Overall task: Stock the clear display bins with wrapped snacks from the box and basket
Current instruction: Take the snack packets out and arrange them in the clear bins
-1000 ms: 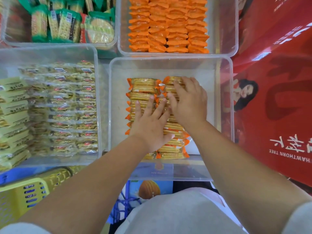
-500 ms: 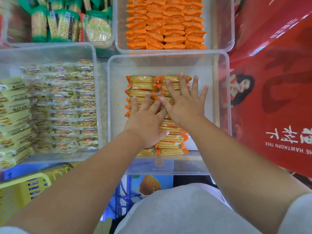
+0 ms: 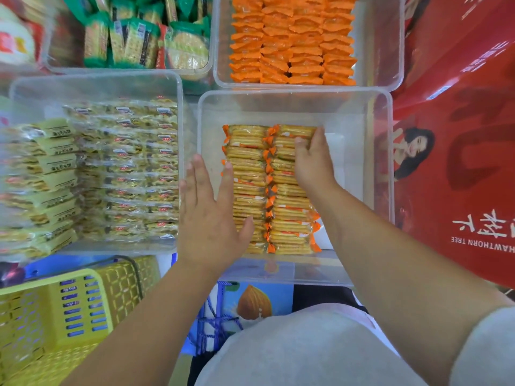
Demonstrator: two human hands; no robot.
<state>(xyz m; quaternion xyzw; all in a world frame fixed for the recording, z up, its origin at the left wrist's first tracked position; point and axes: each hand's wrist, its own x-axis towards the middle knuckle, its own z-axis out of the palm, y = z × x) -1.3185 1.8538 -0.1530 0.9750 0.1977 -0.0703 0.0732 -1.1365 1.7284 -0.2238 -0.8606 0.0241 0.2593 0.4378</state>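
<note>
A clear bin in the middle holds two rows of orange-edged cracker packs, stacked on edge. My left hand lies with straight fingers along the left side of the left row, its thumb resting on the packs near the front. My right hand rests on the far part of the right row, its fingertips near the row's back end. Neither hand holds a pack. The right part of the bin floor is bare.
Left of it stands a clear bin full of yellow and clear-wrapped packs. Behind are a bin of orange packs and one of green packs. A red carton stands at the right, and a yellow basket sits at the lower left.
Both hands were pressed together on top of the cracker rows. They have spread apart: the left slid to the left side, the right to the right row's far end.
</note>
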